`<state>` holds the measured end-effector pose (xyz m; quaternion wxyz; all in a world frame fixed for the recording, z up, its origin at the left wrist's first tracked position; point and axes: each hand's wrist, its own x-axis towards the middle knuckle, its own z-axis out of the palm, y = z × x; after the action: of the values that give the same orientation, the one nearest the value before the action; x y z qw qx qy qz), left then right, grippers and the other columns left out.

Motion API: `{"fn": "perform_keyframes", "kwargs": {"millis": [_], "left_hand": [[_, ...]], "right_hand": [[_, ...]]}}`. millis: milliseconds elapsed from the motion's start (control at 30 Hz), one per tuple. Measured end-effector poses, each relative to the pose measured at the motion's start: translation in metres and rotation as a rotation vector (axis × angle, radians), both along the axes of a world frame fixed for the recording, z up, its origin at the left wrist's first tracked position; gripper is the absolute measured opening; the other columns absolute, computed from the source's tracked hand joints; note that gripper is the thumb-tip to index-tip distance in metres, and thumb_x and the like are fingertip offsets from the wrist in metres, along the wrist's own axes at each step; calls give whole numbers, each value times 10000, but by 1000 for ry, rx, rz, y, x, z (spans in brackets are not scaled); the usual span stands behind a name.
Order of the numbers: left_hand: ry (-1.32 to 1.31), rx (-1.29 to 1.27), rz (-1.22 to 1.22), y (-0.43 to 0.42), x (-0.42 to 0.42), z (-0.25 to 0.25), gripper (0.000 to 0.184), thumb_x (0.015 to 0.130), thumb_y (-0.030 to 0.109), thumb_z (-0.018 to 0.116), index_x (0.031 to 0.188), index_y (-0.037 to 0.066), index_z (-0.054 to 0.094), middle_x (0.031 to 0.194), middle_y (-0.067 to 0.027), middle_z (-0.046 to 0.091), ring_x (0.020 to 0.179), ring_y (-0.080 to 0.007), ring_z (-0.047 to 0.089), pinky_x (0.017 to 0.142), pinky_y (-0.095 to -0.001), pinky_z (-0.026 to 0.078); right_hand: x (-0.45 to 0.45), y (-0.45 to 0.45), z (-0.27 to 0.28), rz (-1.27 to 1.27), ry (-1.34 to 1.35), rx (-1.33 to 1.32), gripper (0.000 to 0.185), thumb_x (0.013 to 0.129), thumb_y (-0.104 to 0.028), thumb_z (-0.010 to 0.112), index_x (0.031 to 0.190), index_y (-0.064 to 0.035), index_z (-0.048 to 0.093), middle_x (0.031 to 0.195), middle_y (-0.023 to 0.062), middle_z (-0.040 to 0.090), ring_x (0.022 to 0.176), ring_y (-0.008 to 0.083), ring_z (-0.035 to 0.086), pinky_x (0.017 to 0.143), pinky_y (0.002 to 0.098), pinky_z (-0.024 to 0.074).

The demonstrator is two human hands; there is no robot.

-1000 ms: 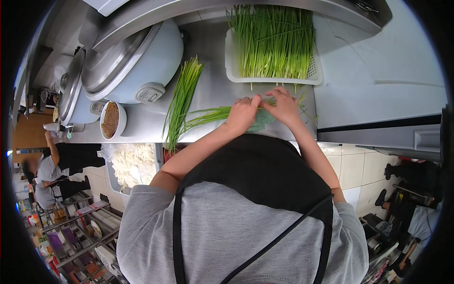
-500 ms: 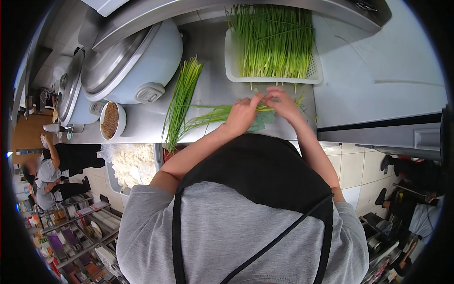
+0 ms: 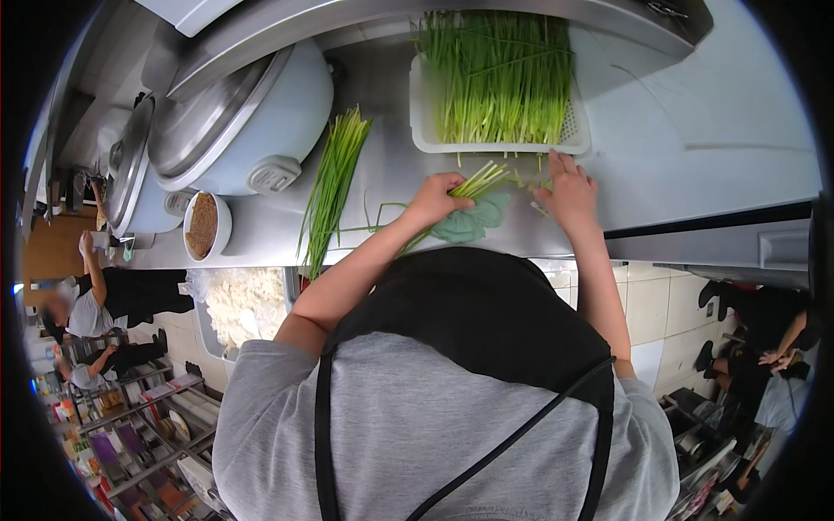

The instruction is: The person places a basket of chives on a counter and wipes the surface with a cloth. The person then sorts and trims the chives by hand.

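Observation:
My left hand point(image 3: 436, 198) is closed around a small bunch of chives point(image 3: 483, 179), their pale cut ends pointing to the right. The leaf ends of that bunch run down behind my left forearm. My right hand point(image 3: 570, 193) lies apart from it on the steel counter, fingers stretched out over loose stem scraps point(image 3: 540, 208). Below the held bunch is a crumpled blue-green piece of thin material point(image 3: 469, 222), its kind unclear. Another bunch of chives point(image 3: 337, 187) lies to the left. Many more chives point(image 3: 504, 87) fill a white plastic basket point(image 3: 486, 148) beyond my hands.
Two large lidded cookers point(image 3: 295, 113) stand on the left, with a white bowl of brown grainy food point(image 3: 203, 227) before them. A steel shelf edge point(image 3: 347, 33) overhangs the counter. Below left is a tub of whitish food point(image 3: 248, 300). Other people point(image 3: 87, 304) stand farther off.
My hands were close together at the bunch's stem ends. My right hand has moved right and down onto the counter. The left hand has shifted slightly left, still holding the chives.

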<state>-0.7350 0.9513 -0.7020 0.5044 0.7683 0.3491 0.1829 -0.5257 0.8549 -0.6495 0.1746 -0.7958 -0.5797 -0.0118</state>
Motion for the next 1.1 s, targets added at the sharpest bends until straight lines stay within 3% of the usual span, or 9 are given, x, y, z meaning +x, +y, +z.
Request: {"fn": "perform_keyframes", "kwargs": {"millis": [33, 100, 200, 300, 367, 633, 800, 967, 1100], "left_hand": [[-16, -62, 10, 1, 1, 2, 259, 643, 96, 693, 860, -5, 593, 748, -100, 620, 664, -146, 571, 639, -280, 442], [28, -38, 8, 2, 3, 11, 254, 644, 89, 691, 856, -9, 592, 744, -96, 620, 660, -144, 568, 633, -278, 442], [25, -19, 11, -1, 9, 16, 250, 643, 81, 690, 852, -13, 590, 734, -88, 618, 651, -138, 562, 624, -273, 440], [-40, -66, 41, -2, 10, 17, 256, 641, 88, 691, 854, -9, 589, 725, -82, 615, 645, -131, 556, 616, -270, 438], [-62, -114, 64, -3, 10, 15, 261, 641, 95, 692, 858, -7, 588, 723, -80, 614, 641, -129, 555, 614, -270, 437], [5, 216, 61, -9, 17, 7, 285, 650, 114, 702, 866, -25, 581, 725, -116, 610, 663, -158, 560, 630, -288, 441], [-75, -14, 15, -2, 13, 4, 285, 653, 108, 699, 880, -21, 585, 720, -111, 610, 645, -152, 558, 624, -283, 443], [-73, -75, -1, -5, 11, 7, 262, 659, 85, 692, 876, -22, 591, 725, -99, 614, 634, -133, 552, 620, -272, 442], [-37, 46, 17, -8, 13, 7, 239, 667, 73, 689, 864, -25, 596, 711, -73, 612, 635, -109, 539, 610, -263, 440]], "right_hand": [[-4, 1, 6, -37, -166, 21, 170, 681, -152, 658, 835, -81, 646, 956, 71, 572, 890, 264, 545, 768, 325, 434], [-15, 7, 19, 232, 295, 332, 149, 685, -136, 649, 824, -86, 641, 920, 57, 575, 892, 255, 531, 759, 332, 434], [-39, 16, 5, 446, 553, 300, 136, 681, -128, 648, 811, -86, 643, 897, 43, 575, 867, 255, 526, 743, 338, 431], [-48, 20, -15, 302, 373, 233, 111, 674, -120, 653, 772, -69, 645, 869, 50, 570, 832, 255, 523, 734, 344, 426], [-48, 24, -21, 276, 451, 242, 105, 670, -129, 658, 754, -66, 648, 864, 53, 568, 835, 256, 522, 734, 347, 424], [-45, 32, -48, 173, 580, 283, 143, 651, -162, 693, 741, -56, 660, 894, 83, 551, 846, 249, 522, 738, 331, 424], [-34, 35, -62, 176, 1057, 197, 163, 665, -182, 702, 746, -49, 656, 926, 96, 535, 853, 217, 526, 753, 303, 423], [-34, 33, -58, 183, 952, 98, 182, 671, -192, 700, 762, -41, 654, 976, 102, 525, 908, 212, 515, 779, 302, 418], [-37, 33, -62, 162, 923, 98, 203, 681, -202, 691, 780, -29, 652, 1045, 109, 505, 966, 212, 495, 812, 302, 401]]}}
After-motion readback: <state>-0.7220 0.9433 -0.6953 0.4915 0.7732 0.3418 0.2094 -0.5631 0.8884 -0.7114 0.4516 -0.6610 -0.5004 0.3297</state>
